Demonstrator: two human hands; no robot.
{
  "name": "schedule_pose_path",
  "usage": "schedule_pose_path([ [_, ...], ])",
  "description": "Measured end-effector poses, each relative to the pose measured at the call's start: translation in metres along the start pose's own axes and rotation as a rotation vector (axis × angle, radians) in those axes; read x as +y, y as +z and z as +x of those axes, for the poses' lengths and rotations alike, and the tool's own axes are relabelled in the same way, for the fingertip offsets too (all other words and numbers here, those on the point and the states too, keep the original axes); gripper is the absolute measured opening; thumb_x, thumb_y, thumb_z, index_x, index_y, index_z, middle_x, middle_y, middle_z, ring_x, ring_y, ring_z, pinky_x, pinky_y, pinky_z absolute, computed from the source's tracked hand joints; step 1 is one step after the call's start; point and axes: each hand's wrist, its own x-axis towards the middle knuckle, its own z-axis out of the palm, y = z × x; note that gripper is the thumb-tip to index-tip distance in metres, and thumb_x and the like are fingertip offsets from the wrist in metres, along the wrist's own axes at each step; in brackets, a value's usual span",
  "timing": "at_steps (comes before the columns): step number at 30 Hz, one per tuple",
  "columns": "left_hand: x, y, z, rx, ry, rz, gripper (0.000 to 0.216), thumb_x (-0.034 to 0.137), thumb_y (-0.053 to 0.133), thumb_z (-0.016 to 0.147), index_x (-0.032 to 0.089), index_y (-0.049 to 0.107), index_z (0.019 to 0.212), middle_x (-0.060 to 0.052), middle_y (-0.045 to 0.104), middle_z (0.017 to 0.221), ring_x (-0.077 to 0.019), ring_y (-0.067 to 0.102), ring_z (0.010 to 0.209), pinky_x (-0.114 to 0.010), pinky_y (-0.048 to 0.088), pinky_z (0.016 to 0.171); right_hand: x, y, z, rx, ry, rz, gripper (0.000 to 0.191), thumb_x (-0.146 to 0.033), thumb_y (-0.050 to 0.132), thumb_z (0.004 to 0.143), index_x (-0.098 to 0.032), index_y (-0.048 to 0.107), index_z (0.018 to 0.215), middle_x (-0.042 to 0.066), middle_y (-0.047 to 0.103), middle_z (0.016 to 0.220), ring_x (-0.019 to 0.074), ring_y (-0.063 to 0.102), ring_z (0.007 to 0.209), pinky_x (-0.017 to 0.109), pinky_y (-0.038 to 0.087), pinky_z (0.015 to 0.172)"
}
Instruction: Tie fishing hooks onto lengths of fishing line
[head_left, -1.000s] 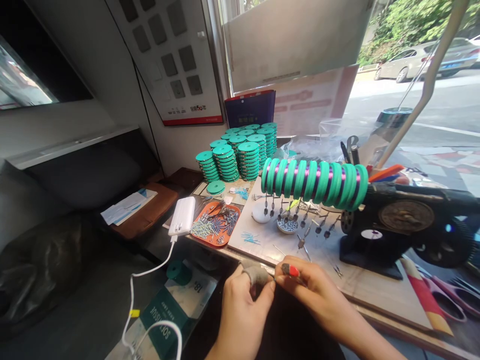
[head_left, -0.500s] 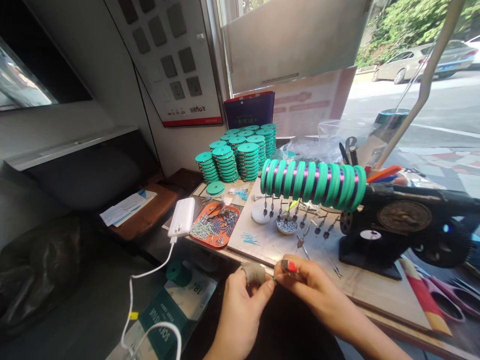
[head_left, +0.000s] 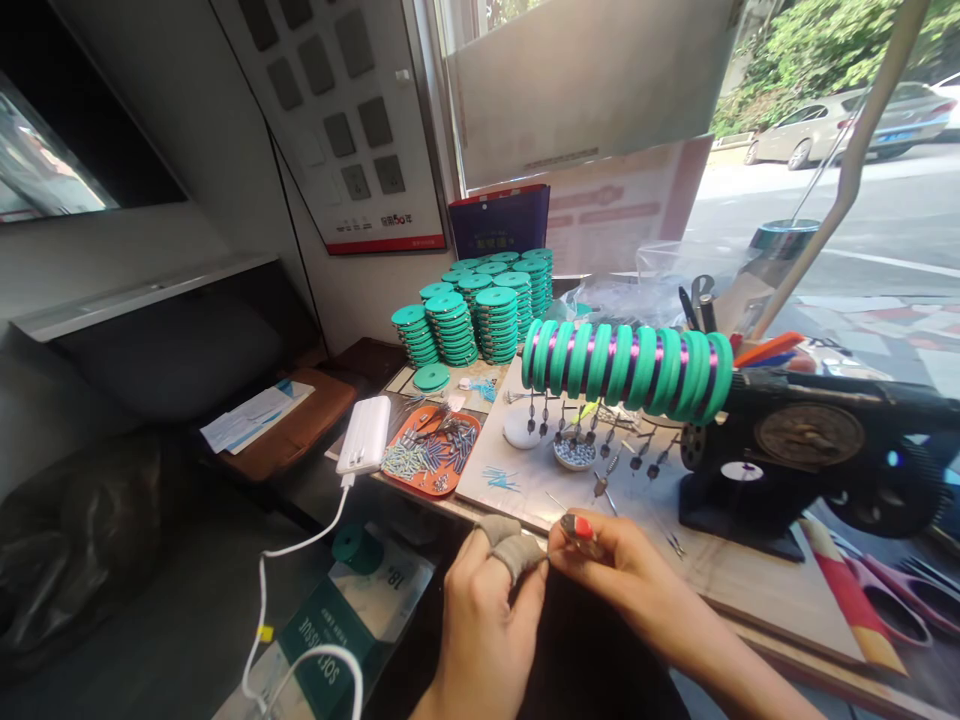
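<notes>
My left hand (head_left: 491, 620), with greyish cloth wraps (head_left: 517, 553) on its fingers, is closed in a pinch in front of the board's near edge. My right hand (head_left: 615, 560) meets it there, thumb and index finger also pinched together. Whatever is between the fingertips is too small to name. A red and dark piece (head_left: 581, 527) shows at the right index finger; I cannot tell whether it is held or worn. Beyond the hands, a row of green spools (head_left: 626, 368) with purple line sits on a black hand-cranked winder (head_left: 802, 430). Small weights on wires (head_left: 591, 437) hang beneath the spools.
An orange tray (head_left: 431, 485) of small tubes and metal parts lies left of the wooden board (head_left: 720, 575). On the board are a bowl of beads (head_left: 574, 455) and light-blue sticks (head_left: 500, 478). Stacked green spools (head_left: 454, 328) stand behind. Pink-handled scissors (head_left: 892, 600) lie right; a white power bank (head_left: 364, 435) left.
My left hand has turned, so its wrapped fingers now extend over toward the right fingertips and its back shows more. My right hand stays almost in place. The spools and winder look unchanged.
</notes>
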Motion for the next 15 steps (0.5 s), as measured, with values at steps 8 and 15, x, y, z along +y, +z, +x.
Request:
schedule_pose_path([
  [8, -0.0084, 0.0029, -0.0026, 0.086, 0.212, 0.245, 0.018, 0.009, 0.050, 0.077, 0.016, 0.066, 0.082, -0.010, 0.061, 0.078, -0.0228, 0.057, 0.073, -0.034, 0.048, 0.064, 0.0015, 0.0022, 0.0021, 0.004, 0.011, 0.050, 0.026, -0.038, 0.055, 0.076, -0.016, 0.046, 0.065, -0.004, 0.040, 0.064, 0.0114, 0.035, 0.063, 0.023, 0.029, 0.061],
  [15, -0.0095, 0.0044, -0.0029, 0.140, 0.280, 0.260, 0.017, 0.006, 0.051, 0.076, 0.015, 0.064, 0.082, -0.011, 0.060, 0.077, -0.0226, 0.057, 0.071, -0.036, 0.049, 0.061, -0.0005, 0.0029, 0.0032, 0.027, 0.008, 0.047, 0.027, -0.037, 0.057, 0.075, -0.018, 0.044, 0.061, -0.005, 0.037, 0.061, 0.0110, 0.033, 0.061, 0.022, 0.029, 0.058],
])
